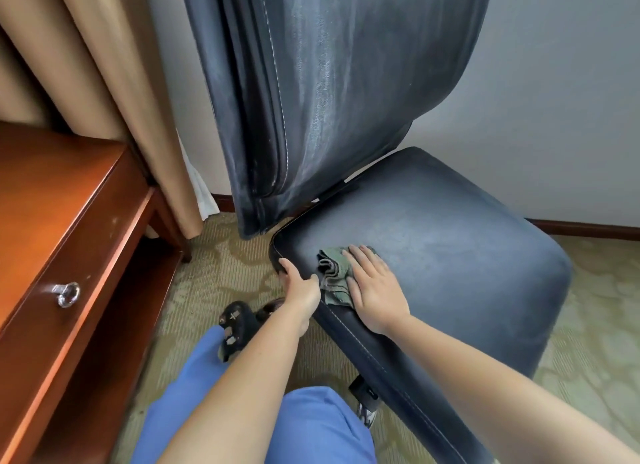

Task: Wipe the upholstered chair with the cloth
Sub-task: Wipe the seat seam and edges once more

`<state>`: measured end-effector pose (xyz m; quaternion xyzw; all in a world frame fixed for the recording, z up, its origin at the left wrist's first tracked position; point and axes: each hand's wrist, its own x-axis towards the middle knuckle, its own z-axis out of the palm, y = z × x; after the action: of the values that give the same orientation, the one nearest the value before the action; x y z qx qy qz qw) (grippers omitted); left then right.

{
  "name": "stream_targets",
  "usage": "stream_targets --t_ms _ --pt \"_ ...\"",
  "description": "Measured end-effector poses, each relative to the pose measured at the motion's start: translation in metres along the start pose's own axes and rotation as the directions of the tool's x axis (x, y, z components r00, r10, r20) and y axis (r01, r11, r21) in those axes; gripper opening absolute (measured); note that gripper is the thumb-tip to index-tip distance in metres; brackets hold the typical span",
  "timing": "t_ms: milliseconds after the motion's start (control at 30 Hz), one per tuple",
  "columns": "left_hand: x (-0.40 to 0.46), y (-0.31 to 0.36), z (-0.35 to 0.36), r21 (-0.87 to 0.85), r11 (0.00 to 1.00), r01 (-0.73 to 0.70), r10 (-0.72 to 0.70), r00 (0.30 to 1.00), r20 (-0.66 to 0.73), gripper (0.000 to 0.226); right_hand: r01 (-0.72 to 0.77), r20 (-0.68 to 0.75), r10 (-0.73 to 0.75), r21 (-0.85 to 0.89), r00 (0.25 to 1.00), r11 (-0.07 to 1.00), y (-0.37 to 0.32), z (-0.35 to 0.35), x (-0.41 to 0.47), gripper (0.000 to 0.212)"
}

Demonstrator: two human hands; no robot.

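Note:
A dark blue upholstered chair fills the middle of the view, its tall back rising to the top and its seat streaked with pale dust. A folded grey-green cloth lies on the seat near its left front corner. My right hand presses flat on the cloth, fingers straight, covering its right part. My left hand grips the seat's left edge just beside the cloth, thumb on top and fingers curled under the rim.
A red-brown wooden desk with a glass drawer knob stands at the left. Beige curtains hang behind it. A grey wall stands beyond the chair. My blue-trousered legs and dark shoe are on the patterned green carpet.

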<state>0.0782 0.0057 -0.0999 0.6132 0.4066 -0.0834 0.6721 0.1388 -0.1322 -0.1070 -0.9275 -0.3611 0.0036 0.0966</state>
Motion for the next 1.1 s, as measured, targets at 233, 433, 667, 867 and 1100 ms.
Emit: stream_targets --t_ms 233,433,667,867,1100 --pt "0.009 -0.007 0.004 -0.015 0.995 -0.095 0.094 0.993 -0.066 0.072 -0.025 -0.018 0.025 0.004 1.000 1.000 -0.005 0.005 0.009 0.056" --pt "0.013 -0.016 0.005 -0.045 0.995 -0.090 0.086 0.993 -0.075 0.074 -0.026 -0.025 0.027 0.022 0.999 0.999 -0.004 0.005 0.008 0.058" --pt "0.011 -0.015 -0.003 -0.043 0.997 -0.063 0.060 0.995 -0.077 0.081 -0.018 0.007 0.017 0.032 1.000 0.999 -0.003 -0.001 0.006 0.064" --pt "0.008 -0.016 -0.004 -0.037 0.998 -0.051 0.048 0.996 -0.068 0.082 -0.008 0.025 0.008 0.000 1.000 1.000 -0.002 -0.003 0.005 0.068" --pt "0.003 -0.032 0.012 -0.218 0.975 0.047 -0.070 0.993 -0.099 0.086 -0.009 0.055 0.009 0.010 0.998 1.000 -0.002 -0.004 0.006 0.069"
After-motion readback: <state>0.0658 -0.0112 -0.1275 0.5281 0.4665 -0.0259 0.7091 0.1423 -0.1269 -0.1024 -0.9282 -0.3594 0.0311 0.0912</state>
